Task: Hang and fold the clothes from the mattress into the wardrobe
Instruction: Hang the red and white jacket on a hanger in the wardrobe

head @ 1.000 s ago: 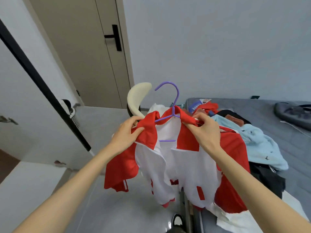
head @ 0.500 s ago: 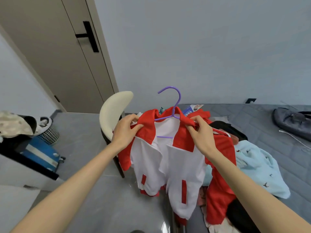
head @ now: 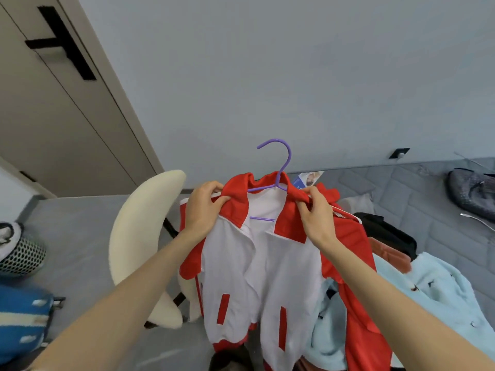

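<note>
A red and white jacket (head: 267, 277) hangs open-fronted on a purple hanger (head: 281, 167), held up in front of me. My left hand (head: 205, 207) grips the jacket's left shoulder near the collar. My right hand (head: 316, 212) pinches the right collar and shoulder. The hanger's hook points up, free of any rail. Behind the jacket, on the grey mattress (head: 417, 194), lie a light blue fleece garment (head: 434, 290) and dark clothes (head: 385, 231). No wardrobe is in view.
A cream chair (head: 139, 236) stands just left of the jacket. A mesh basket (head: 21, 253) and a blue bag (head: 24, 319) sit at the far left on the floor. A beige door (head: 53, 108) is at the back left. A dark bag (head: 471, 191) lies on the mattress's far right.
My view has swung right and closer, away from the white panel at left. Both hands kept their hold on the jacket's shoulders, and the jacket now hangs straighter beside the chair.
</note>
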The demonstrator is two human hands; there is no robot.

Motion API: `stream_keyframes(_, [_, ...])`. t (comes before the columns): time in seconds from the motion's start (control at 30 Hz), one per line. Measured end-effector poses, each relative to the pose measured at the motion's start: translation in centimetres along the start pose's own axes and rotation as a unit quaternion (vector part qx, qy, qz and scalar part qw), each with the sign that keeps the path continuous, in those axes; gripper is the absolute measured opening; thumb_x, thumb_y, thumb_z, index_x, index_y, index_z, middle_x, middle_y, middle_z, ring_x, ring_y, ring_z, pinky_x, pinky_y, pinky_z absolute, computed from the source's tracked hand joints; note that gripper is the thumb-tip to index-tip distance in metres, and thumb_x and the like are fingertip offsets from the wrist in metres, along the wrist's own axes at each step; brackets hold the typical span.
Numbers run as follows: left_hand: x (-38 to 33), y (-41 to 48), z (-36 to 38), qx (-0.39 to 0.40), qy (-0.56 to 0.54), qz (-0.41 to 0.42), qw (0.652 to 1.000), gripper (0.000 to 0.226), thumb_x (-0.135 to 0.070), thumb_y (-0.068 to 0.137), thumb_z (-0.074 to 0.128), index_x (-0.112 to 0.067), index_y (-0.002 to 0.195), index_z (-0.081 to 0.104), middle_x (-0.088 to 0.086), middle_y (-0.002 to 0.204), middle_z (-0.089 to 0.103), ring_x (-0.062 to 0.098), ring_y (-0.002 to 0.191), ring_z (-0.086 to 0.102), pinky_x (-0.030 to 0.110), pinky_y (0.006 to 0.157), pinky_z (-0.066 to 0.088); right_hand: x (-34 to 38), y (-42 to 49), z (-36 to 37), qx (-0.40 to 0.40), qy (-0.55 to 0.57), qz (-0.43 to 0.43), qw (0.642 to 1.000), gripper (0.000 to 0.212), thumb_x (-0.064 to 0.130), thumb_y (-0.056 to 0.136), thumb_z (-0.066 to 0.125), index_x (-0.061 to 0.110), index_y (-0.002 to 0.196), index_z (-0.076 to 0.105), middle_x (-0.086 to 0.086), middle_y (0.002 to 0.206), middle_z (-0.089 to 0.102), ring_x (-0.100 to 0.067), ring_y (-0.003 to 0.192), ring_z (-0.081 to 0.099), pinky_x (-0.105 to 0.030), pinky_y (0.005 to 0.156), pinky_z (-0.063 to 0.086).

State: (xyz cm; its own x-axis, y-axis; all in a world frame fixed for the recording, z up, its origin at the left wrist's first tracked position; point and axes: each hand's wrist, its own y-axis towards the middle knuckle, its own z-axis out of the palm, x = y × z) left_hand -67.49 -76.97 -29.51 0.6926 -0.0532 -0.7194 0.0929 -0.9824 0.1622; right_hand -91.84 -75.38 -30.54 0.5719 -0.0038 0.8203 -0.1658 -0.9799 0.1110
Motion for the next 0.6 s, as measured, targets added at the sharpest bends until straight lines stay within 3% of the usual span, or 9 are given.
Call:
stream_keyframes(0.2, [4.7, 9.5, 5.4, -0.019, 0.083, -0.020, 0.996, 0.013, -0.024, 0.081, 0.074, -0.017, 0.091, 0.070, -0.005, 0.093, 0.068, 0.023, 0.095, 0.052, 0.033, 0.085, 0.035, -2.7, 8.6, 5.4, -0.004, -0.018, 0.045, 0.999, 0.013, 0.003, 0.092, 0.052, 0.005, 0.101, 0.060, -0.009, 0.099, 0.062, -0.025, 0.096, 0.054, -0.020, 0.074, 0.031])
stream_keyframes(0.3, [8.0, 11.5, 9.3, 0.015, 0.023, -0.062, 0.998, 0.026, -0.012, 0.081, 0.071, -0.012, 0.107, 0.065, 0.005, 0.110, 0.062, 0.026, 0.104, 0.052, 0.026, 0.092, 0.036, -5.6, 11.2, 8.5, 0.026, -0.037, 0.108, 0.993, 0.034, 0.003, 0.092, 0.053, 0.004, 0.125, 0.055, -0.014, 0.122, 0.053, -0.027, 0.117, 0.048, -0.021, 0.094, 0.033])
stream_keyframes(0.4, [11.4, 9.9, 12.9, 0.079, -0.034, -0.146, 0.985, 0.042, -0.001, 0.079, 0.067, -0.007, 0.119, 0.059, 0.012, 0.121, 0.054, 0.028, 0.110, 0.053, 0.039, 0.097, 0.045, -9.8, 10.8, 11.2, 0.096, -0.068, 0.187, 0.975, 0.056, 0.006, 0.087, 0.058, 0.004, 0.140, 0.042, -0.018, 0.141, 0.040, -0.029, 0.132, 0.038, -0.026, 0.107, 0.026])
stream_keyframes(0.43, [12.3, 8.6, 13.8, 0.101, -0.043, -0.166, 0.980, 0.043, 0.002, 0.080, 0.064, -0.007, 0.121, 0.057, 0.012, 0.123, 0.053, 0.028, 0.108, 0.054, 0.037, 0.094, 0.046, -11.1, 9.9, 12.0, 0.126, -0.082, 0.200, 0.968, 0.057, 0.010, 0.085, 0.059, 0.004, 0.139, 0.043, -0.020, 0.140, 0.041, -0.031, 0.132, 0.039, -0.028, 0.107, 0.026])
stream_keyframes(0.53, [14.3, 3.5, 15.2, 0.170, -0.055, -0.213, 0.961, 0.042, 0.002, 0.086, 0.057, -0.011, 0.125, 0.054, 0.008, 0.128, 0.047, 0.017, 0.096, 0.055, 0.009, 0.073, 0.040, -13.7, 5.9, 13.3, 0.208, -0.112, 0.239, 0.942, 0.047, 0.010, 0.087, 0.061, 0.008, 0.133, 0.051, -0.016, 0.138, 0.046, -0.027, 0.130, 0.041, -0.026, 0.104, 0.029])
stream_keyframes(0.6, [15.4, 0.5, 16.0, 0.214, -0.054, -0.238, 0.946, 0.040, -0.002, 0.090, 0.055, -0.016, 0.128, 0.052, 0.002, 0.130, 0.048, 0.013, 0.095, 0.054, 0.004, 0.065, 0.039, -15.0, 3.2, 13.7, 0.248, -0.120, 0.258, 0.926, 0.041, 0.009, 0.090, 0.057, 0.013, 0.130, 0.054, -0.011, 0.139, 0.046, -0.022, 0.128, 0.043, -0.020, 0.099, 0.032])
